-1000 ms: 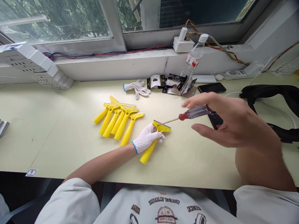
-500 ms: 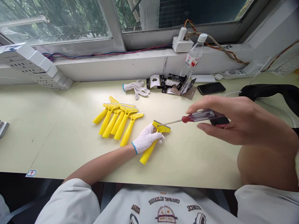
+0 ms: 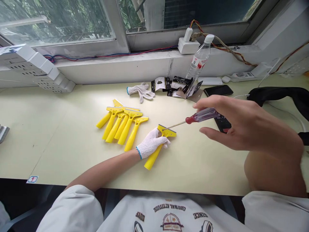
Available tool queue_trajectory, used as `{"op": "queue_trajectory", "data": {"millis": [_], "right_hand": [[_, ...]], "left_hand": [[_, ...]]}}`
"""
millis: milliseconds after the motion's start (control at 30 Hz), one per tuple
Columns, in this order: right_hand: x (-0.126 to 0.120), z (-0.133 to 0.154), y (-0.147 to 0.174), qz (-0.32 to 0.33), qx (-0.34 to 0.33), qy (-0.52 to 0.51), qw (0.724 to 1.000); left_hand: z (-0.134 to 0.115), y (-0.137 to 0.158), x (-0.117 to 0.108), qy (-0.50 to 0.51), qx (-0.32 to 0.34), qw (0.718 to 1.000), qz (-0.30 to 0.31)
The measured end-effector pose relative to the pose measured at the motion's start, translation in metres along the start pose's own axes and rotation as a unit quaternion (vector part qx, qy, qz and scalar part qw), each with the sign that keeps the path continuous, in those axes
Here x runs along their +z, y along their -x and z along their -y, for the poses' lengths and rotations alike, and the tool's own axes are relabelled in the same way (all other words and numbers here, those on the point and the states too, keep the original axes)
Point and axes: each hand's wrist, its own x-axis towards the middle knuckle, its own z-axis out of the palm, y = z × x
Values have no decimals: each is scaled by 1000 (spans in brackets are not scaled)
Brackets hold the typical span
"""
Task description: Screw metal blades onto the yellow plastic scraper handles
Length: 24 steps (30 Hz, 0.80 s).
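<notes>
Workshop-like room, pale workbench [image 3: 72,135] beneath a window [image 3: 60,22], screwdriver [image 3: 204,115], grouped yellow scrapers [image 3: 126,129], wiring [image 3: 101,56] behind

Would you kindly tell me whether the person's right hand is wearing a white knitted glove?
No, the right hand is bare, while a white knitted glove covers the left hand.

Within the last half second, the bare right hand [image 3: 243,124] has shifted slightly left and far. The red-collared, clear-plastic-handled screwdriver [image 3: 202,115] has swung handle-end far.
</notes>
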Motion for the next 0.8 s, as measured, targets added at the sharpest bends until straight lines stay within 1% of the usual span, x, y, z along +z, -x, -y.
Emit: {"op": "queue_trajectory", "data": {"millis": [67, 100, 133, 167, 267, 333, 400, 467, 533, 600, 667, 733, 800], "right_hand": [[3, 1, -1, -32, 37, 56, 997], [5, 2, -2, -45, 46, 72, 995], [5, 2, -3, -54, 39, 74, 995], [6, 3, -4, -55, 26, 66, 996], [4, 3, -4, -29, -3, 7, 1000], [3, 4, -2, -18, -5, -32, 999], [3, 5, 0, -14, 3, -48, 999], [4, 8, 0, -31, 29, -9, 999], [3, 10, -1, -48, 73, 49, 995], [1, 11, -3, -34, 97, 58, 993], [-3, 11, -4, 2, 87, 14, 996], [-7, 11, -3, 26, 48, -42, 998], [-9, 10, 1, 49, 20, -70, 996]], "left_hand": [[1, 0, 0, 2, -1, 1000, -2], [1, 0, -1, 3, -2, 1000, -3], [2, -1, -1, 3, -2, 1000, -2], [2, -1, -1, 3, -3, 1000, -1], [2, -1, -1, 1, -3, 1000, 2], [1, 0, 0, 0, -3, 1000, 3], [1, 0, 0, 1, -2, 1000, 2], [0, 0, 0, 1, -3, 1000, 2], [0, 0, 0, 1, -5, 1000, 2], [0, 0, 0, 0, -8, 1000, 2], [0, -1, 0, 0, -6, 1000, 2], [0, -1, 0, 2, -5, 1000, 2], [-1, -1, 0, 3, -6, 1000, 2]]}}
